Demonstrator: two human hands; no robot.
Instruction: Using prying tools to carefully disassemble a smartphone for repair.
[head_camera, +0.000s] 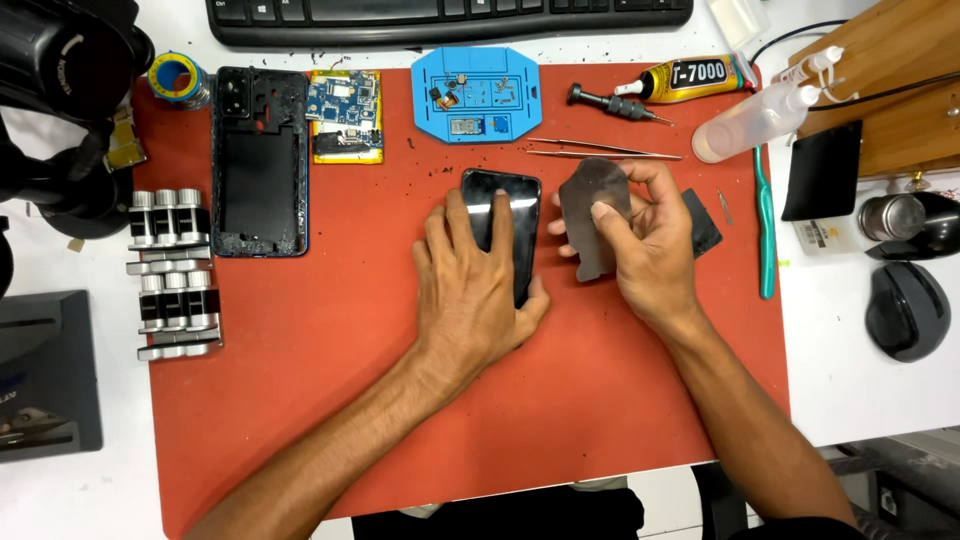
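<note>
Pressing flat on a black phone screen (503, 225), the left hand (470, 290) lies palm-down with fingers spread, pinning it to the red work mat (330, 400) near the mat's middle rather than gripping it. The right hand (645, 240), just beside the phone, pinches a thin grey sheet (592, 215) between thumb and fingertips, lifted off the mat. Farther back on the mat lie an opened phone frame (258, 165), a circuit board (345, 115), a blue parts tray (477, 92), tweezers (600, 150) and a glue tube (685, 80). The mat sits on a white table (860, 390), with a keyboard (450, 18) at the rear and a mouse (906, 308) well to the right.
</note>
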